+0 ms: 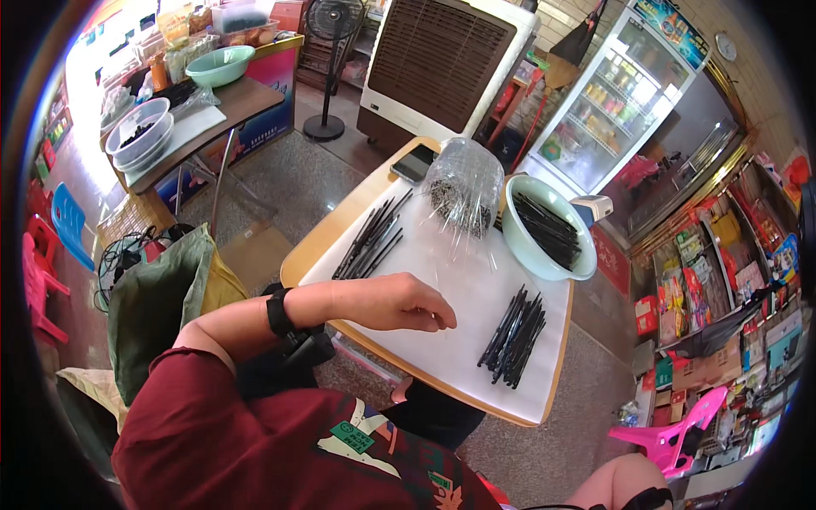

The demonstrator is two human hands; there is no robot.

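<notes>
Over the near left part of the white table top is my left hand, its fingers curled in and closed. Whatever they hold, if anything, is hidden. My right hand is out of the picture; only part of the right arm shows at the lower right. Beyond my left hand lies a loose row of thin black sticks. To its right is a denser bundle of thin black sticks. A clear plastic bag full of dark, thin pieces stands at the far side, beside a pale green basin of black sticks.
A phone lies at the far left corner of the table. Behind it stand an air cooler and a fan. A side table with tubs is far left; a pink chair and stocked shelves are right.
</notes>
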